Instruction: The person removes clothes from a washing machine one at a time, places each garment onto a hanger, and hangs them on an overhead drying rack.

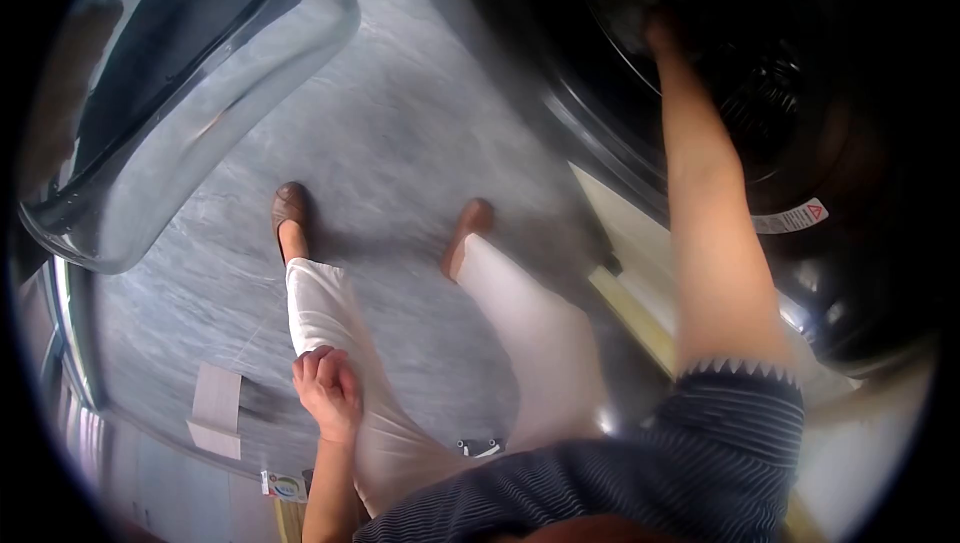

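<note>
My right arm reaches into the dark drum of a front-loading washing machine (pixel 770 113). The right hand (pixel 657 31) is deep in shadow at the drum's far side, and its fingers and anything in them are too dark to make out. My left hand (pixel 328 388) rests at my left thigh, against the white trousers (pixel 385 433), with its fingers curled in. Whether it holds a bit of the cloth is hidden. The machine's round glass door (pixel 240 93) hangs wide open at the upper left.
Below lies a grey marbled floor (pixel 400 113), where my feet stand in brown shoes (pixel 290 205). A light panel (pixel 216 408) is at the lower left, near a small label (pixel 283 486). A warning sticker (pixel 795 218) is on the machine's rim.
</note>
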Demonstrator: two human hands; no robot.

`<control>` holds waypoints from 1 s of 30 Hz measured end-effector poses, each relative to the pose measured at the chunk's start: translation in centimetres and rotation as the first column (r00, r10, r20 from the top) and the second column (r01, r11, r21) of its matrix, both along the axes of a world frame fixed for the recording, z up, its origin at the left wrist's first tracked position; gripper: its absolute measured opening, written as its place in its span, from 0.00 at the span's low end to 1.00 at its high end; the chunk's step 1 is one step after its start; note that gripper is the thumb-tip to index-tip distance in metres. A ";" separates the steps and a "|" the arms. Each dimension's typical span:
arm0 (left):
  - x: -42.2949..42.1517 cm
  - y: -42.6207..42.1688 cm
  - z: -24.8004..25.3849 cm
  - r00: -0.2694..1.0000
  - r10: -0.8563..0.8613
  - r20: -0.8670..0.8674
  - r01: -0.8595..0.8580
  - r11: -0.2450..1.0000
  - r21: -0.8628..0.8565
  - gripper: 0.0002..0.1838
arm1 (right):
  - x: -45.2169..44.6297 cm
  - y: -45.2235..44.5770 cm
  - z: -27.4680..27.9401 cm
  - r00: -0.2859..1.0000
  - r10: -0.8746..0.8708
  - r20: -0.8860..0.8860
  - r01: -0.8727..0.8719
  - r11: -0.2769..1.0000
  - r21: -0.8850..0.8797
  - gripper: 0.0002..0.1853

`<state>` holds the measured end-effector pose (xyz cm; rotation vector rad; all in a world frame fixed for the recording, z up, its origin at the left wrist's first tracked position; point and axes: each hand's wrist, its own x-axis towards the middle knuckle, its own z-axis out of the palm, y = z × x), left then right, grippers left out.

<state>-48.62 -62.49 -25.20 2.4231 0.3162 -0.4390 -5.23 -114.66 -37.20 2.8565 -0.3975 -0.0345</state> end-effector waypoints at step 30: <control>1.2 3.6 1.4 0.855 -0.133 -0.501 -0.005 0.964 -0.264 0.14 | -32.0 24.6 34.0 0.842 -0.197 -0.502 0.298 -0.605 0.738 0.06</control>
